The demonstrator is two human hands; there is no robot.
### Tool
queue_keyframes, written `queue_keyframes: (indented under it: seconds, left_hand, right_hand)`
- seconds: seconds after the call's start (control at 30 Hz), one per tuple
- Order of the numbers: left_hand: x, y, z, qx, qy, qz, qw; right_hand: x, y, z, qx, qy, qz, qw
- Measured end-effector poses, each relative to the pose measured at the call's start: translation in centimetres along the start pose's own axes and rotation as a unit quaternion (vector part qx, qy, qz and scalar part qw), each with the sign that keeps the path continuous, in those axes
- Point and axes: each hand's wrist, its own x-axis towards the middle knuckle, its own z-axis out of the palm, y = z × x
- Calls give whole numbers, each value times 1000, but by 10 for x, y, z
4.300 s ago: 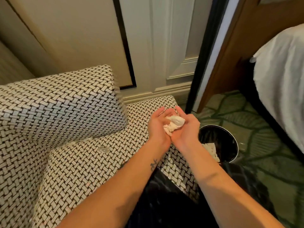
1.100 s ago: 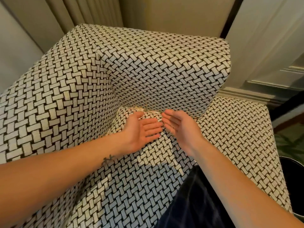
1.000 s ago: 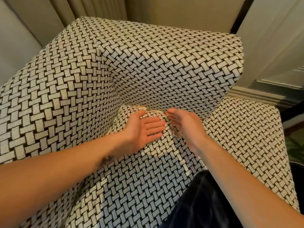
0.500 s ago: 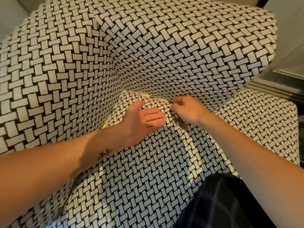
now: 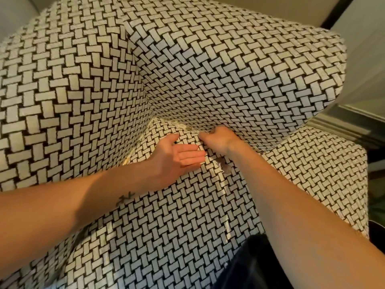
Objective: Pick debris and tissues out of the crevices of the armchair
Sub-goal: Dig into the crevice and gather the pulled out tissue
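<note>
Woven armchair [image 5: 229, 69]: our right grip [image 5: 218, 138] curls into the crevice [image 5: 170, 121], contents unseen; left grip [image 5: 177, 157] beside, flat, empty; next, pinch debris [image 5: 188, 128].

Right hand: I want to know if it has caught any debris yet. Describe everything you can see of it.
The right hand is bare, with the knuckles up and the fingers curled into a loose fist. It sits at the crevice where the seat cushion meets the armchair's upright panel, fingertips by the tan crumbs there. Its forearm runs back to lower right. Whether it pinches anything is hidden.
</note>
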Motion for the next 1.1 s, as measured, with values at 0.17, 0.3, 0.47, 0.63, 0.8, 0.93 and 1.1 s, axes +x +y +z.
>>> queue_keyframes:
  seconds: [0.17,0.3,0.47,0.63,0.8,0.93,1.1]
  left_hand:
    - [4,-4,-3,8,-17,15,1000]
    - [3,-5,-3,-4,-35,14,999]
    - [-2,-5,1,38,-63,1,997]
    - [-6,-6,-1,73,-90,3,993]
    - [-6,-8,-1,82,-102,8,991]
    - [-6,-9,0,84,-103,10,991]
    - [-5,-10,-2,89,-105,5,990]
  right_hand:
    - [-14,13,-6,8,-32,-43,998]
    - [-30,39,0,50,-10,-104,993]
    - [-62,65,-4,36,-2,-133,990]
    - [-75,83,-1,-118,75,-187,972]
    - [-75,83,7,-78,92,-198,973]
    - [-74,78,9,-71,104,-194,973]
    - [-72,81,10,-83,101,-193,973]
